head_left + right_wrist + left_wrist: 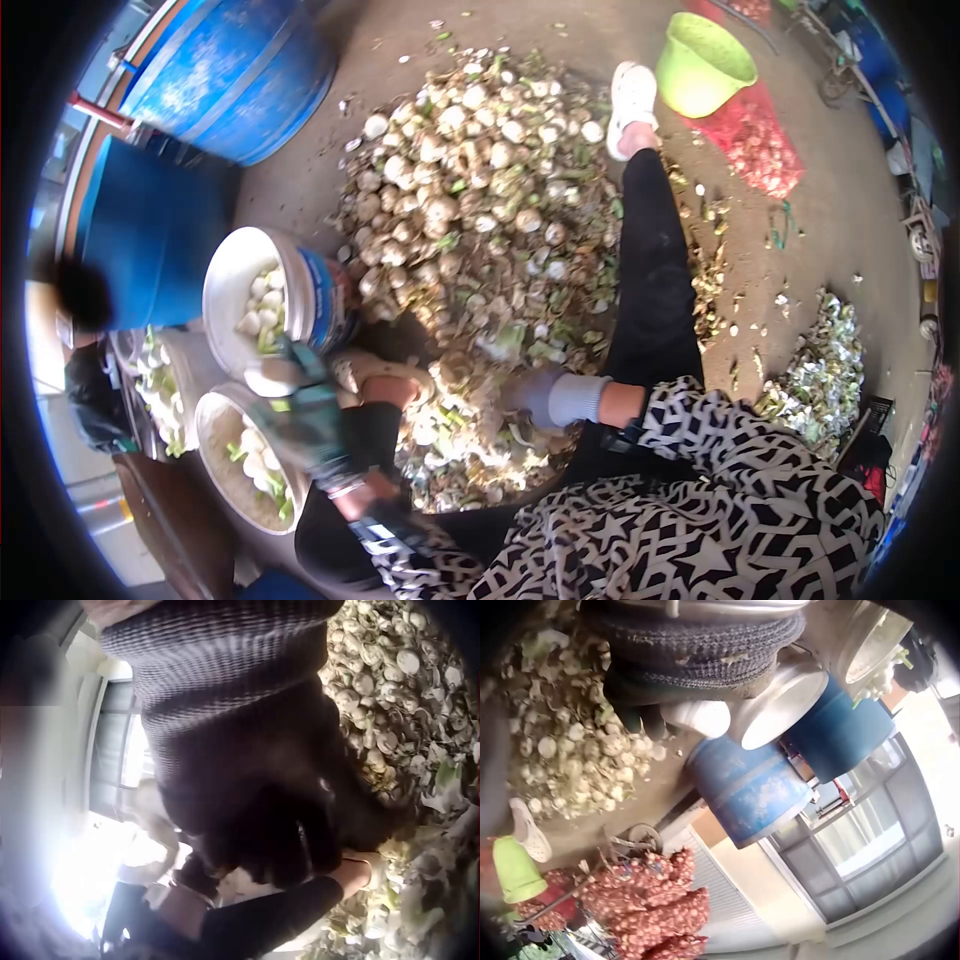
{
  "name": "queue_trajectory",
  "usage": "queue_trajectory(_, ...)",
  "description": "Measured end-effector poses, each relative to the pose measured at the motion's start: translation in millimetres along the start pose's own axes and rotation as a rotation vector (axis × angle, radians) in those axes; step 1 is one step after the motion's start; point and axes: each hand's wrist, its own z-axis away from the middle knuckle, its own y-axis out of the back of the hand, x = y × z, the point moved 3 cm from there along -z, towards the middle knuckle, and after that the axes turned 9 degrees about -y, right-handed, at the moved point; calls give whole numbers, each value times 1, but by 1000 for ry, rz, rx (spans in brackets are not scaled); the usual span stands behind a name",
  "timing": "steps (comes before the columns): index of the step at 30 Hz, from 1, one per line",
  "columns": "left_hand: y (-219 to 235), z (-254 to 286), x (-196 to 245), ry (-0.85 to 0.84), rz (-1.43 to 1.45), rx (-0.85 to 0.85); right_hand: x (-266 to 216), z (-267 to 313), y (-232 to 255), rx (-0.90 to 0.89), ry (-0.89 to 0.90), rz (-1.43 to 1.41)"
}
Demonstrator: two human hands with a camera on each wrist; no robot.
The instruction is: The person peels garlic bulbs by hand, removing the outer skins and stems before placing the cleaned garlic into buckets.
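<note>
My gloved left hand (312, 415) is at the rims of two white buckets at the left. It grips a smooth white onion (272, 377), which shows beside the dark glove fingers in the left wrist view too. Peeled onions with green tops lie in the upper bucket (222, 300) and in the lower bucket (212, 425). My right hand (540, 393), in a greyish glove, is blurred over the peelings (480, 440) between my legs. Its fingers are in dark shadow in the right wrist view, and I cannot tell whether they hold anything.
A large heap of unpeeled onions (440, 205) and skins covers the floor ahead. Blue drums (240, 80) stand at the upper left. A lime-green bucket (705, 65) and a red net bag (765, 150) are beyond my outstretched foot. More peelings (825, 370) lie at the right.
</note>
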Motion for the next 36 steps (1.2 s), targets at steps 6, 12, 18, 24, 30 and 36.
queue_trajectory(6, 22, 6, -29, 68, -523, 82, 176, -63, 75, 706, -864, -325)
queue_trajectory(12, 75, 48, -104, 433, -772, 31, 245, -141, 74, 328, -1090, -486)
queue_trajectory(18, 90, 46, -141, 247, -1186, -280, 28, -60, 100, 332, -314, -473)
queue_trajectory(24, 30, 78, -102, 167, -991, -471, -12, 24, 115, 667, 254, -1003)
queue_trajectory(30, -13, 109, -90, -331, -1687, -934, -42, 36, 109, 614, 63, -1076)
queue_trajectory(36, -4, 112, -86, -181, -1476, -850, -42, 51, 118, 674, 230, -847)
